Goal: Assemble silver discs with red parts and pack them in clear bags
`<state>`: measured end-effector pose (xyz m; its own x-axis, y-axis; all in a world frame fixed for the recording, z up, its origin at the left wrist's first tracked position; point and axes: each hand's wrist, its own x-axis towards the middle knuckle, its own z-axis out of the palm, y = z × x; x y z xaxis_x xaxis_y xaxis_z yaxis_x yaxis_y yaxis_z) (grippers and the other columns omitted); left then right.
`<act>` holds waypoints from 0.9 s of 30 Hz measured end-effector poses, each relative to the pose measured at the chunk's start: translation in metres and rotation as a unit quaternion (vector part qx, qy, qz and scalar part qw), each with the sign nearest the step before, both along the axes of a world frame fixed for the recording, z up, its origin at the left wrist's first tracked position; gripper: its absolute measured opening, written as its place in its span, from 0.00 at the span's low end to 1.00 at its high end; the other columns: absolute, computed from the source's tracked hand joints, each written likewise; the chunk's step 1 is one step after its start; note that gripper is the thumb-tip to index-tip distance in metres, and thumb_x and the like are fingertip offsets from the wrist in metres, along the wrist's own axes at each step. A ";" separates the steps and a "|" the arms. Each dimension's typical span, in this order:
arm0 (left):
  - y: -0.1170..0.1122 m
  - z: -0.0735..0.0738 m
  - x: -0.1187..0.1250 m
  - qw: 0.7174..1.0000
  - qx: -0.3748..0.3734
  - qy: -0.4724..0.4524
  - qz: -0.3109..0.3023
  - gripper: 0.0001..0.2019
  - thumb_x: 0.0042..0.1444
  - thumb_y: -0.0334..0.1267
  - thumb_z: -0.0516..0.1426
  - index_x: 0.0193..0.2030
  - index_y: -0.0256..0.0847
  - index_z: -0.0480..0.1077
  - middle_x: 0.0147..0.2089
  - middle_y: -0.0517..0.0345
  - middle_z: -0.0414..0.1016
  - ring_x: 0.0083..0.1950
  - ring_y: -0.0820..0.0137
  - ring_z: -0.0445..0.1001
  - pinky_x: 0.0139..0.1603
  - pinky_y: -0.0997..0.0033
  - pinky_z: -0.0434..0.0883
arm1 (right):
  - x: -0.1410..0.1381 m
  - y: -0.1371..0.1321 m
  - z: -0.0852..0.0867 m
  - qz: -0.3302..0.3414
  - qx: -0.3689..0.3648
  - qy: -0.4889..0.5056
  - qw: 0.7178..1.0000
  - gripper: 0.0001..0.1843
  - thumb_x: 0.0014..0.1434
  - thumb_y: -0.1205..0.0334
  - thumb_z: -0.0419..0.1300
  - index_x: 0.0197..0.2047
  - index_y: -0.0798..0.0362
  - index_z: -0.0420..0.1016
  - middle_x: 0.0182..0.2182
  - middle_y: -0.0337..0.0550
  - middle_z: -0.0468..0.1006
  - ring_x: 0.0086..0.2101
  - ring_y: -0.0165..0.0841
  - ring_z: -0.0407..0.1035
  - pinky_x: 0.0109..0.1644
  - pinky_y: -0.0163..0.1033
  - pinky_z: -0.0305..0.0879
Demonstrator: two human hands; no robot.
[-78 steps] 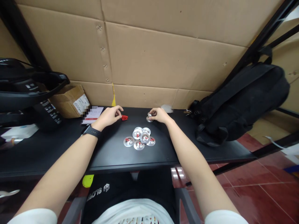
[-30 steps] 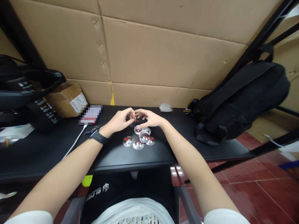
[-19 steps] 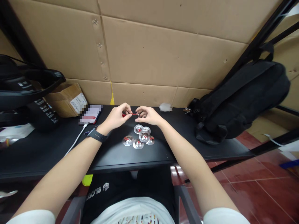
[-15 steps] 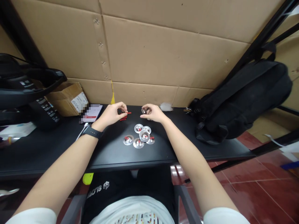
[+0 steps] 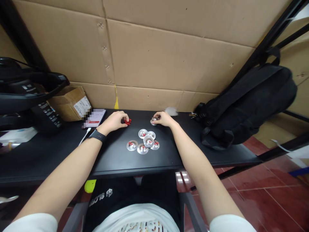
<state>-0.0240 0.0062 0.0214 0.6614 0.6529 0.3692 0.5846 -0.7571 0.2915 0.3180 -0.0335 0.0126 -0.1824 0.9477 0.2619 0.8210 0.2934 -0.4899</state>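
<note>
On the black desk, my left hand is at a small heap of red elastic loops. Its thumb and fingers are curved and apart, with some red showing between them. My right hand has its thumb and fingers closed on a silver finger cymbal, a shiny domed metal disc, over more such discs partly hidden beneath the hand. Nearer to me lies a cluster of several silver cymbals, some overlapping, with red loops visible on most of them.
A phone with a white cable lies left of my left hand, beside a cardboard box and black equipment. A crumpled clear plastic bag sits behind my right hand. A black backpack rests at the right. Cardboard panels stand behind the desk.
My left hand, which pinched a red loop, has lowered to the red heap, its fingers now apart. My right hand has moved slightly right and down with the cymbal. The near cluster is unchanged.
</note>
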 end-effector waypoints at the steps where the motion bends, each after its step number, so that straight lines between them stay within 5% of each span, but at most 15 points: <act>1: 0.001 -0.001 0.001 1.000 0.014 0.003 0.008 0.08 0.49 0.37 0.67 0.36 0.43 0.76 0.41 0.56 0.78 0.42 0.64 0.75 0.45 0.67 0.67 | 0.000 0.000 0.000 0.004 -0.003 0.001 1.000 0.19 0.50 0.56 0.76 0.44 0.55 0.83 0.41 0.45 0.85 0.39 0.34 0.77 0.44 0.36 0.67; 7: -0.002 -0.004 0.006 0.995 0.066 0.020 0.075 0.08 0.52 0.37 0.66 0.39 0.45 0.76 0.47 0.53 0.75 0.49 0.59 0.73 0.49 0.63 0.66 | -0.002 0.000 -0.002 0.027 -0.022 0.001 0.999 0.18 0.51 0.56 0.75 0.44 0.55 0.84 0.41 0.45 0.86 0.37 0.32 0.76 0.44 0.36 0.68; 12: -0.026 0.004 0.025 0.998 -0.008 -0.010 -0.054 0.07 0.58 0.39 0.62 0.43 0.43 0.78 0.41 0.56 0.75 0.41 0.66 0.75 0.46 0.68 0.70 | 0.000 -0.001 0.001 0.066 -0.050 -0.013 0.996 0.20 0.48 0.60 0.76 0.46 0.52 0.84 0.40 0.41 0.86 0.34 0.30 0.75 0.42 0.34 0.68; 16: -0.052 0.008 0.049 0.983 -0.028 0.012 -0.183 0.10 0.64 0.39 0.61 0.49 0.48 0.81 0.46 0.55 0.79 0.47 0.66 0.77 0.51 0.68 0.70 | -0.001 -0.002 0.004 0.066 -0.048 -0.036 0.996 0.19 0.49 0.63 0.75 0.46 0.52 0.84 0.40 0.41 0.85 0.35 0.31 0.75 0.42 0.35 0.67; 27: -0.052 0.008 0.052 0.980 -0.025 0.032 -0.194 0.05 0.59 0.37 0.65 0.33 0.48 0.83 0.37 0.58 0.81 0.41 0.66 0.78 0.46 0.68 0.68 | -0.017 -0.008 0.010 0.062 0.039 -0.056 0.996 0.15 0.55 0.63 0.72 0.48 0.53 0.83 0.45 0.48 0.81 0.42 0.36 0.75 0.49 0.39 0.69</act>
